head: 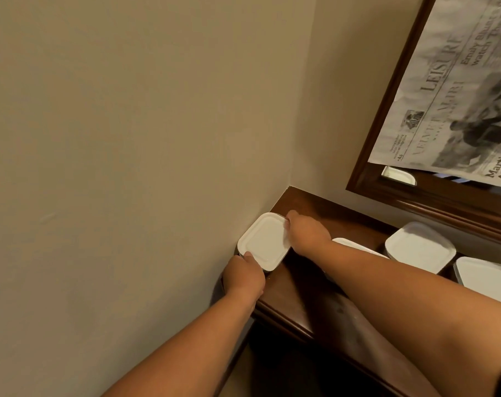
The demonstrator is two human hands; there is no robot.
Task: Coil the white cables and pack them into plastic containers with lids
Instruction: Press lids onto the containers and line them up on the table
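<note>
A square plastic container with a white lid (265, 241) stands in the corner of a dark wooden dresser top (296, 287), against the beige wall. My left hand (245, 275) grips its near corner. My right hand (306, 232) holds its far right edge, fingers curled over the rim. Three more white-lidded containers sit to the right: one (358, 245) partly hidden behind my right forearm, one (419, 246) near the mirror, one (489, 275) at the frame's right edge. No white cable is visible.
A dark-framed mirror (386, 110) hangs above the dresser, mostly covered by a newspaper sheet (455, 90). The beige wall (129, 138) bounds the dresser on the left. The dresser's front edge (286, 316) runs below my arms.
</note>
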